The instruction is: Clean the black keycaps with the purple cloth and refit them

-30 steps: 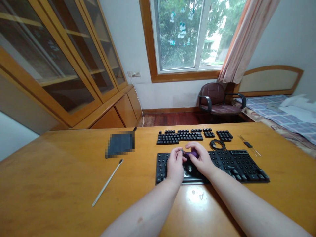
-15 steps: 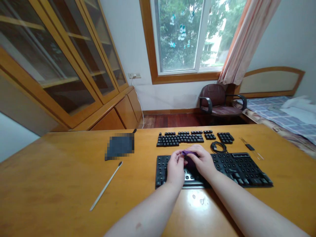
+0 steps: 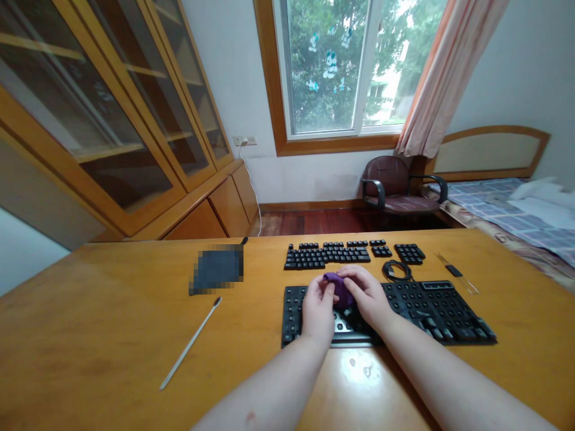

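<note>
A small purple cloth, bunched up, is held between both hands over the keyboard base. My left hand pinches its left side, and my right hand has fingers closed on its right side. Beneath them lies the black keyboard base, its keycaps mostly off, with a few keys still on along its lower right. The hands hide part of its middle. Behind it sit the loose black keycaps, laid out in rows and blocks. The keyboard's coiled black cable rests at the base's back edge.
On the left of the wooden desk lie a thin brush with a white handle and a pixelated dark flat item. A keycap puller with wire loops is at the right. Past the desk stands a maroon armchair.
The purple cloth has been turned and bunched so more of it shows between my hands. My fingers have shifted slightly on it. The camera view has tilted a little.
</note>
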Demonstrator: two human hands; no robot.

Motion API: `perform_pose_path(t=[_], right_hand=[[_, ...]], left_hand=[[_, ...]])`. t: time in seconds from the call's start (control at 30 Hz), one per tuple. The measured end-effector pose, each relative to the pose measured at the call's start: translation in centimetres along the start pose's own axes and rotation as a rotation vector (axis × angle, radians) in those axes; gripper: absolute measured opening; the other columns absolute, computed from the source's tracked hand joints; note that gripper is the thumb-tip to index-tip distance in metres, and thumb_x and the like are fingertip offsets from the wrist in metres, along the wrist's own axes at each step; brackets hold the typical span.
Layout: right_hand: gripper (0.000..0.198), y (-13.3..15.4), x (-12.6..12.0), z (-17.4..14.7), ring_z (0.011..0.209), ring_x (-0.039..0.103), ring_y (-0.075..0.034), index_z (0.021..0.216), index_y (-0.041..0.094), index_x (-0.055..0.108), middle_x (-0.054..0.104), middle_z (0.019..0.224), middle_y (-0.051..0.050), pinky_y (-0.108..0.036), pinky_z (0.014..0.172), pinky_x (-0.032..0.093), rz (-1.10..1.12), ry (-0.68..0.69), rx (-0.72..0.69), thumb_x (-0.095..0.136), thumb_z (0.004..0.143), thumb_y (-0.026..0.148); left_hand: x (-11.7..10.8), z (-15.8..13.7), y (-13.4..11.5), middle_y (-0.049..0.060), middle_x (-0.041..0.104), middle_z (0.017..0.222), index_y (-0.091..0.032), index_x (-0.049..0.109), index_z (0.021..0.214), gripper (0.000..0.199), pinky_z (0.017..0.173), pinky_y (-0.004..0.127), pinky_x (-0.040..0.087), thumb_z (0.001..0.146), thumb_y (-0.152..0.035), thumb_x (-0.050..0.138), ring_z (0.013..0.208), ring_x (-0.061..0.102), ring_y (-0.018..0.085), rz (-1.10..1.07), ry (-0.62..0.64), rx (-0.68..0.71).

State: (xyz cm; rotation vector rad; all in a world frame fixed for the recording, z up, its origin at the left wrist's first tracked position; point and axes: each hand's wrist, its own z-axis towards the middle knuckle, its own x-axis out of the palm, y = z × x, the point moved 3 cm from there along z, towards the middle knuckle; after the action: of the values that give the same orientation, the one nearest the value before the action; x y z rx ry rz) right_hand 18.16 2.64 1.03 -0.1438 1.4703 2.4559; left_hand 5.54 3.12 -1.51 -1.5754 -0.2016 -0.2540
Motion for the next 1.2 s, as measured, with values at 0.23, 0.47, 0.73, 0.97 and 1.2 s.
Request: perform_pose_path(t=[0.23,0.47,0.73,0.97,1.2], right_hand=[[0.015,-0.5,0.5,0.1,0.093,0.058,-0.020,0.089,0.023,0.066,0.060,0.096,-0.007,-0.035,0.083,0.049,0.070,0.065,0.012,0.063,0.076,0.030],[0.014,0.1,0.3,0.2,0.091,0.058,-0.020,0.081,0.022,0.069,0.062,0.092,-0.007,-0.036,0.085,0.046,0.078,0.084,0.019,0.059,0.079,0.031],[0.025,-1.1,0.7,0.4,0.079,0.062,-0.020,0.086,0.019,0.066,0.067,0.084,-0.006,-0.035,0.076,0.050,0.168,0.057,0.284,0.068,0.067,0.036],[0.022,-0.6,0.4,0.6,0.087,0.062,-0.021,0.084,0.019,0.070,0.068,0.089,-0.007,-0.037,0.084,0.047,0.091,0.125,0.234,0.068,0.068,0.034],[0.017,-1.3,0.3,0.6,0.079,0.062,-0.019,0.080,0.020,0.071,0.066,0.082,-0.005,-0.033,0.076,0.049,0.133,0.171,0.203,0.069,0.068,0.032]], left_hand=[[-0.4,0.1,-0.3,0.007,0.065,0.088,-0.015,0.060,0.098,0.034,0.063,0.024,0.046,0.075,-0.040,0.059,0.068,0.057,0.013,0.026,-0.058,-0.021],[-0.3,0.0,-0.3,0.007,0.065,0.088,-0.014,0.062,0.093,0.028,0.063,0.024,0.045,0.072,-0.033,0.061,0.069,0.057,0.013,0.001,-0.053,0.001],[-0.3,0.1,-0.2,0.004,0.063,0.080,-0.013,0.061,0.087,0.026,0.061,0.021,0.043,0.071,-0.034,0.064,0.065,0.054,0.010,-0.070,-0.055,-0.043],[-0.4,0.2,-0.1,0.003,0.062,0.075,-0.012,0.059,0.080,0.028,0.059,0.020,0.044,0.066,-0.035,0.069,0.063,0.054,0.010,-0.110,-0.100,-0.087],[-0.3,0.1,-0.5,0.001,0.061,0.065,-0.012,0.061,0.071,0.031,0.057,0.021,0.043,0.058,-0.037,0.074,0.056,0.052,0.009,-0.132,-0.123,-0.110]])
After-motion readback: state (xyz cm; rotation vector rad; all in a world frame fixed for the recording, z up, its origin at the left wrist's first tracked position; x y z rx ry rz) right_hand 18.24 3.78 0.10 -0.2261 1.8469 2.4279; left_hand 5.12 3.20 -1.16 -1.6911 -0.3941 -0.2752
